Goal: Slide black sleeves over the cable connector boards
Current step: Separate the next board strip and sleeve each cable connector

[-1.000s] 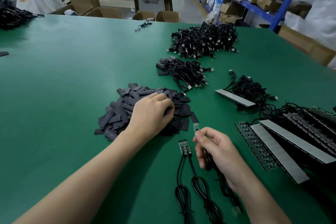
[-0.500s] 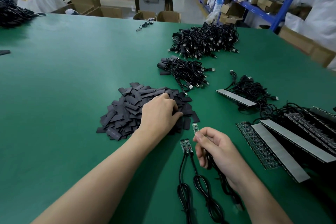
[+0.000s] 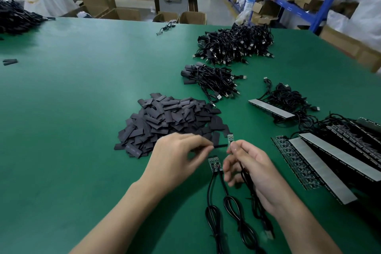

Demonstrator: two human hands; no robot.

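"Fingers [image 3: 203, 142] of the left hand [image 3: 177, 159] are pinched on one black sleeve [image 3: 220, 146], held level just this side of the sleeve pile [image 3: 173, 121]."

"And the right hand [image 3: 253, 171]?"

"Thumb and forefinger are clamped on a connector board [image 3: 230, 137], upright, with its cable [image 3: 247, 183] trailing down through the palm. The sleeve's end is just beside the board, not on it."

"Room to move?"

"Only a narrow gap between the two hands. The green surface [image 3: 82, 109] runs broad to the left of the pile."

"What's in the way?"

"Two more boards [image 3: 215, 164] lie side by side right under the hands, their leads [image 3: 214, 210] looping toward the near edge. Long strips [image 3: 321, 163] lie slanted close by the right hand, black wires tangled behind them. Farther back sit a small cable bundle [image 3: 212, 80] and a bigger heap [image 3: 235, 43]."

"And beyond?"

"Cardboard boxes [image 3: 115, 2] stand past the far edge. There's blue shelving [image 3: 288, 4] on the right."
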